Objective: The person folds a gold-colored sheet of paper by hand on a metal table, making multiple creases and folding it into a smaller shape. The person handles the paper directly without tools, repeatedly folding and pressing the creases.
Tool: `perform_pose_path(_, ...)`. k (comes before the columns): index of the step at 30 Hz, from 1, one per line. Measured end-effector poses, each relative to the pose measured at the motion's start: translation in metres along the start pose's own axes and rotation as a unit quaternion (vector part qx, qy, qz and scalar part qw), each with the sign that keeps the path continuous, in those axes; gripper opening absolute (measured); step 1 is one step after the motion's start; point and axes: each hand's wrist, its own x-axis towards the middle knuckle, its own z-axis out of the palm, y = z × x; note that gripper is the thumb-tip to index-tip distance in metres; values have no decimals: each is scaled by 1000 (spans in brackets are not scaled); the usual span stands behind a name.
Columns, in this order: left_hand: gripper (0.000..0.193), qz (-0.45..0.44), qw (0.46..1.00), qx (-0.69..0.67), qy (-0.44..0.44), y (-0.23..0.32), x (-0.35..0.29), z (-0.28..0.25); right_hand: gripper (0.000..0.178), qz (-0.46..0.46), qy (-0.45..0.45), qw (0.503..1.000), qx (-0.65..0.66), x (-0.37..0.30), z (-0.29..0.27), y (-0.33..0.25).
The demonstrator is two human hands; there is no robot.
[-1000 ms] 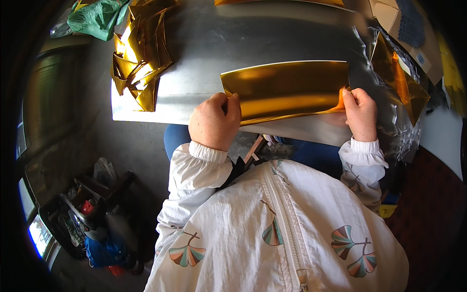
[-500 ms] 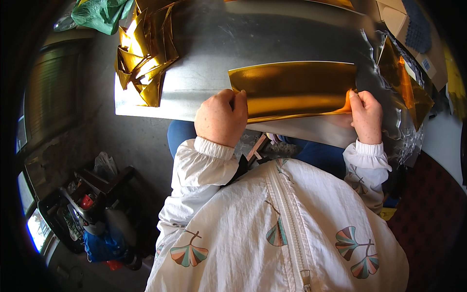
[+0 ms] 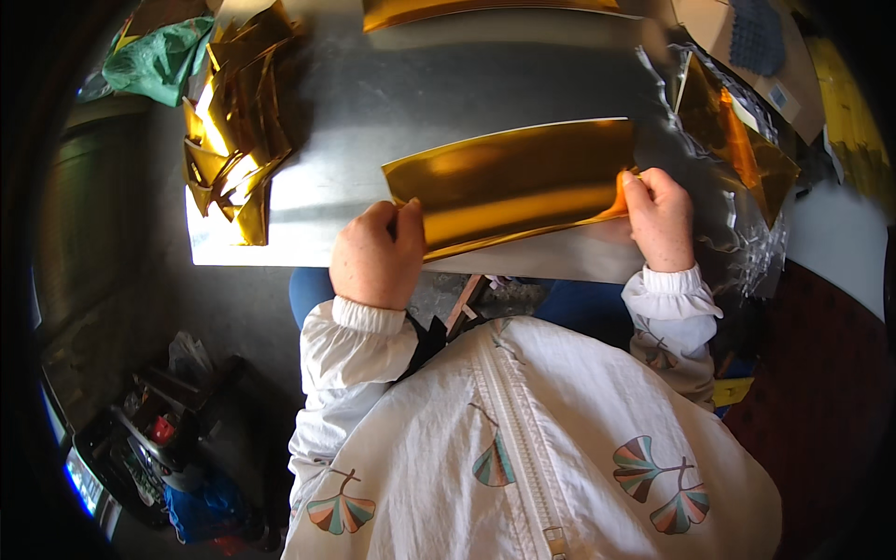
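Note:
A strip of shiny gold foil paper (image 3: 518, 182) is stretched between my hands over the near edge of a metal tabletop (image 3: 448, 79). My left hand (image 3: 378, 252) pinches its left end, thumb on top. At the right end, my right hand (image 3: 661, 217) grips the near corner between thumb and fingers, where the foil bends a little. The strip's near edge appears curled or folded. To the left on the table lies a heap of folded gold foil pieces (image 3: 238, 131). Another gold sheet (image 3: 485, 11) lies at the far edge of the view.
At the right, a gold foil piece (image 3: 737, 140) rests by crumpled clear plastic (image 3: 742, 247). A cardboard box (image 3: 705, 23) with a blue cloth (image 3: 756, 37) is behind it. A green plastic bag (image 3: 159, 61) sits far left. A dark cart-like object (image 3: 159, 411) stands lower left.
The whole view has shifted, so the table and its things sit further left, and the foil strip looks more tilted. Both hands still hold the same strip; more of the far gold sheet shows.

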Motion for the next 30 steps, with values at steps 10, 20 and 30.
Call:
perform_pose_path(10, 38, -10, 1000, -2, -6, 4, 1, -1, 28, -37, 17, 999, -34, 0, -1, -7)
perform_pose_path(20, 38, -12, 1000, -1, -15, 1, 2, -1, 28, -36, 14, 999, -24, -1, 1, -2)
perform_pose_path(30, 38, 10, 1000, 5, -1, 1, 1, 0, 30, -18, 24, 999, -30, -1, 2, -5)
